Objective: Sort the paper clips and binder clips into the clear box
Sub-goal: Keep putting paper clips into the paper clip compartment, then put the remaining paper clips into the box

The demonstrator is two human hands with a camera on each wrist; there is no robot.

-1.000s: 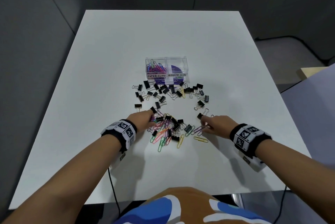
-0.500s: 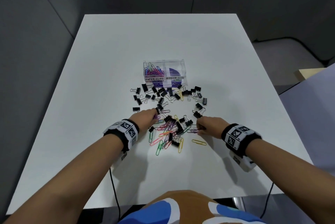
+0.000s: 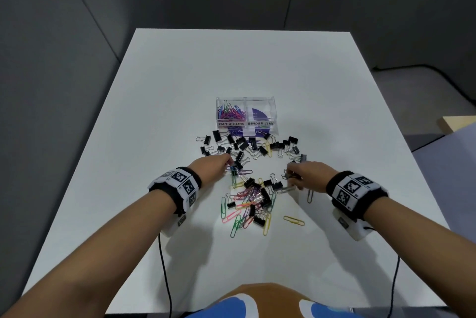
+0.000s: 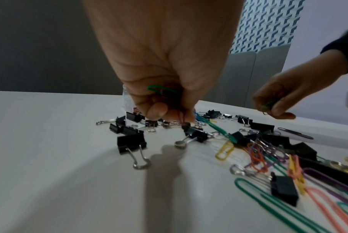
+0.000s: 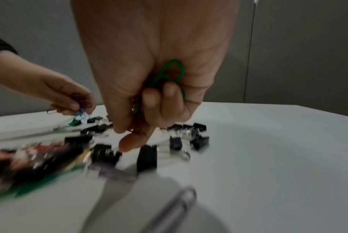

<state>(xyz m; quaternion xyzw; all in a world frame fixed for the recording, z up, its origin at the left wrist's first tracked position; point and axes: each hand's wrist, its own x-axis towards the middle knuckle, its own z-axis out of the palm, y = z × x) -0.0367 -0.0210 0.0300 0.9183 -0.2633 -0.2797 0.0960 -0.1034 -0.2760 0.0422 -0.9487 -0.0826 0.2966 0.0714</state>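
A clear two-compartment box (image 3: 246, 102) stands mid-table; its left side, labelled PAPER CLIPS, holds coloured clips, and the BINDER CLIPS side shows none. Black binder clips (image 3: 242, 145) lie scattered in front of it. A mixed pile of coloured paper clips (image 3: 247, 204) and binder clips lies nearer me. My left hand (image 3: 219, 166) curls round several paper clips (image 4: 161, 89) at the pile's left edge, fingertips pinching a blue one (image 4: 199, 117). My right hand (image 3: 301, 173) grips green paper clips (image 5: 173, 74) in its palm, one finger reaching down among binder clips (image 5: 147, 157).
A lone yellow paper clip (image 3: 293, 220) and a grey one (image 3: 310, 195) lie right of the pile. The white table (image 3: 180, 86) is bordered by grey partition walls. Wrist cables (image 3: 164, 266) hang over the near edge.
Both hands have moved forward along the pile's sides toward the box, keeping the clips they hold. The right hand left the yellow clip behind.
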